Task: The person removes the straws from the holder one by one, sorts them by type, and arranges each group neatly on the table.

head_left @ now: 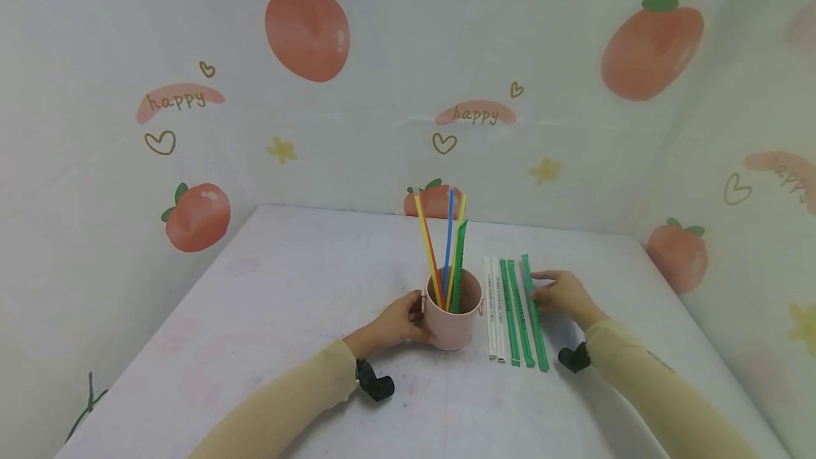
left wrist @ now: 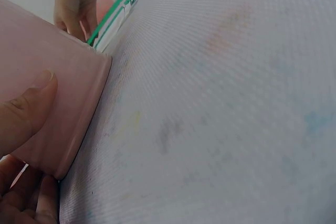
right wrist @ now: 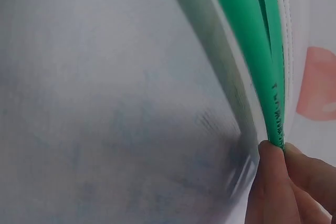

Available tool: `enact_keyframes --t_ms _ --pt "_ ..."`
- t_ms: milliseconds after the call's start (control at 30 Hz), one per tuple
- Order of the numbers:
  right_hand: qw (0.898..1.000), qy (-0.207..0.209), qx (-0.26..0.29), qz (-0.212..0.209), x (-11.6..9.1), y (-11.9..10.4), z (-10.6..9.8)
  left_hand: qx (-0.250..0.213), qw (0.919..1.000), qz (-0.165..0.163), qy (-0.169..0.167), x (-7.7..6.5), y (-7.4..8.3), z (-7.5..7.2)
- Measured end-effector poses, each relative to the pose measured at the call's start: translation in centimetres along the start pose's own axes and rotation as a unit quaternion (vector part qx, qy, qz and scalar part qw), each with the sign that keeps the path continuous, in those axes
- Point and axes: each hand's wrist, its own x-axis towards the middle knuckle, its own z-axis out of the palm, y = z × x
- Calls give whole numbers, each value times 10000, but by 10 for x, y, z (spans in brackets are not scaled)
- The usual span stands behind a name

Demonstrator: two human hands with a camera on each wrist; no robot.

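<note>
In the head view a pink pail (head_left: 451, 328) stands upright on the table. Yellow, blue and red straws and a green paper-wrapped straw (head_left: 459, 261) lean inside it. My left hand (head_left: 397, 321) holds the pail's left side; its thumb (left wrist: 37, 103) lies on the wall in the left wrist view. To the right of the pail are two white wrapped straws (head_left: 494, 310) and two green wrapped straws (head_left: 519, 310), side by side. At the row's right end, my right hand (head_left: 564, 296) pinches another green wrapped straw (right wrist: 247, 35) between thumb and finger, with a shadow beside it.
The white table (head_left: 287, 275) reaches back to a white curtain (head_left: 395, 34) printed with peaches, hearts and lettering. A black camera (head_left: 376, 381) sits at my left wrist and another black camera (head_left: 575, 358) at my right. Something thin and green (head_left: 91, 402) shows at the far left.
</note>
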Motion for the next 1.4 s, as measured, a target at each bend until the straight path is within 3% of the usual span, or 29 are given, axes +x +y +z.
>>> enact_keyframes --t_ms 1133,1400 --pt "9991 -114 -398 39 12 2 9 9 10000 47 -23 2 -3 0" --pt "9990 -66 -443 47 9 0 11 -35 9999 -111 22 2 -3 0"
